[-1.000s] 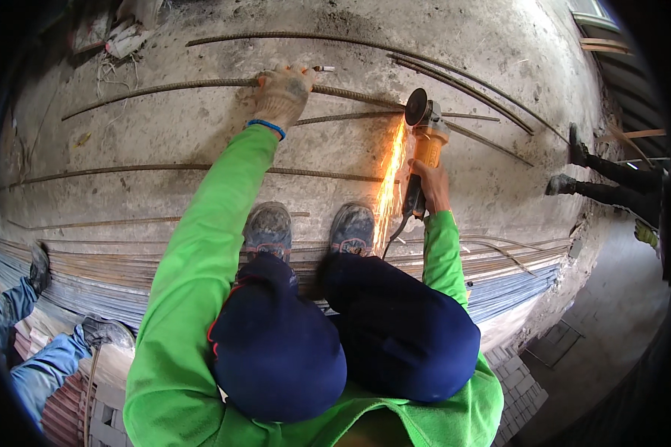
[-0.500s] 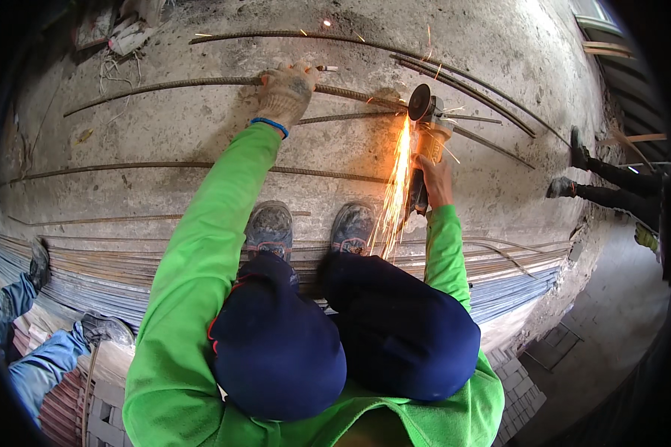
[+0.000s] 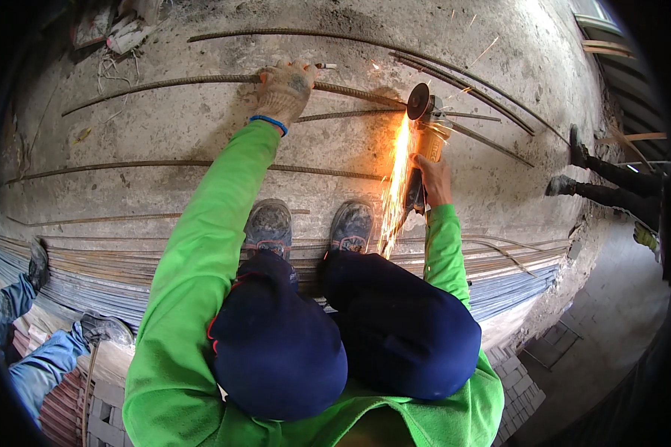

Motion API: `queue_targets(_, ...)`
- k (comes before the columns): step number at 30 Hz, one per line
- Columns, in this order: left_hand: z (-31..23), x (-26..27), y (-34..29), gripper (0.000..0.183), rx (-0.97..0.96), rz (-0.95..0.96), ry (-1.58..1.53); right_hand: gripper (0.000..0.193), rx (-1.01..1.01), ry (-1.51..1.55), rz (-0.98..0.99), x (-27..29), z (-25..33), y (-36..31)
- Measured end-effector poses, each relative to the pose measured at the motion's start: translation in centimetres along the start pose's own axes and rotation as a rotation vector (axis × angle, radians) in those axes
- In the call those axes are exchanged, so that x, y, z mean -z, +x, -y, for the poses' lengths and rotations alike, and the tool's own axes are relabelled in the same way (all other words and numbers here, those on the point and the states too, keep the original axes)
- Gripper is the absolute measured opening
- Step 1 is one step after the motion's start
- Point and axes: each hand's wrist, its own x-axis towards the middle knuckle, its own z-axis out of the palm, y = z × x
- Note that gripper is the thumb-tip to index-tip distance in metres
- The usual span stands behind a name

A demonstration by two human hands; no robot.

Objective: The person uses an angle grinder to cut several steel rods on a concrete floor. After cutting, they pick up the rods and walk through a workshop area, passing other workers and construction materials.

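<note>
Rebar [image 3: 201, 80] pinned by gloved left hand [image 3: 285, 89], grip pressed on it; right hand [image 3: 430, 179] clenches angle grinder [image 3: 423, 123], arm bent.

A rough concrete floor [image 3: 164, 134] bears scattered long steel rods [image 3: 164, 164] and bundled bars [image 3: 89, 276].

Bright orange-yellow sparks [image 3: 395, 179] stream from the angle grinder with an orange body and dark disc [image 3: 423, 119]. Left of it, a dirty beige work glove with a blue cuff band [image 3: 285, 91] tops a vivid green sleeve [image 3: 209, 246]. Below it, navy trousers [image 3: 395, 328]; beneath it, rust-brown ribbed steel bar [image 3: 186, 80] on mottled grey concrete floor [image 3: 164, 134].
</note>
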Motion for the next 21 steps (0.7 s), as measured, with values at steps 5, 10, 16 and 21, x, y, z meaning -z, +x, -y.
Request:
queue_targets(5,-1.5,1.2,-0.1,0.028,-0.013,0.009,0.064,0.034,-0.089,0.003,0.007,1.2,-2.2,0.5)
queue_targets(10,-2.0,5.5,-1.0,0.023,0.095,0.146,-0.220,0.042,0.094,-0.071,0.033,1.8,-4.0,1.5)
queue_targets(16,-0.5,3.0,-0.8,0.023,0.039,0.040,-0.115,0.040,-0.021,-0.040,-0.029,-0.4,0.7,0.6)
queue_targets(21,-1.2,2.9,-0.5,0.026,0.005,0.090,-0.147,0.042,-0.009,0.019,-0.044,0.1,-1.7,1.0)
